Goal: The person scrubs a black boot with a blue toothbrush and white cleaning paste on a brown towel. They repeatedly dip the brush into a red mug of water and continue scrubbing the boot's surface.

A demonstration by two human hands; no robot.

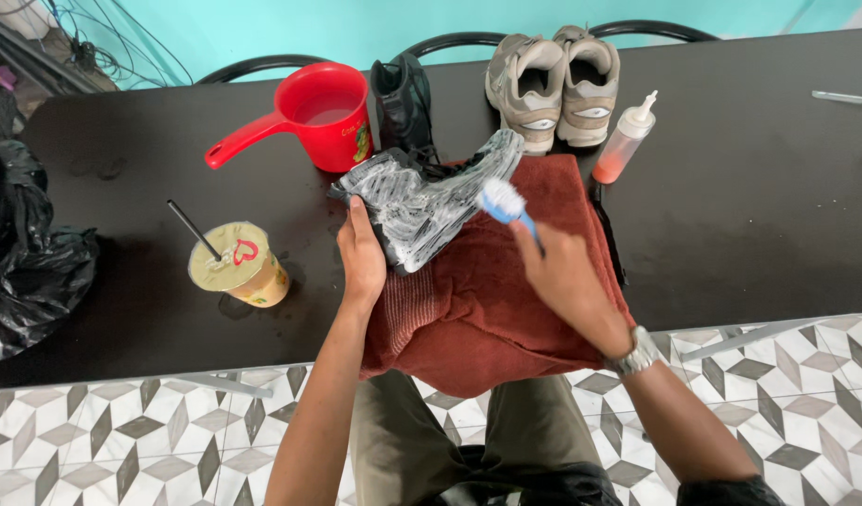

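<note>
Black table [731, 215] carries everything. Rust-red towel [478, 300] hangs over its near edge toward your lap. On the towel: black shoe [421, 201], lathered in white foam, lying on its side. Your left hand [362, 258] is clamped on the shoe's near end. Your right hand [562, 272] is closed around a blue-handled brush [504, 201], bristles against the foamy shoe. Behind: pair of grey sneakers [553, 84], red scoop [323, 112] with water, iced drink cup [239, 264], squeeze bottle [626, 141].

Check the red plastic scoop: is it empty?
No, the red plastic scoop on the black table holds pinkish liquid.
</note>
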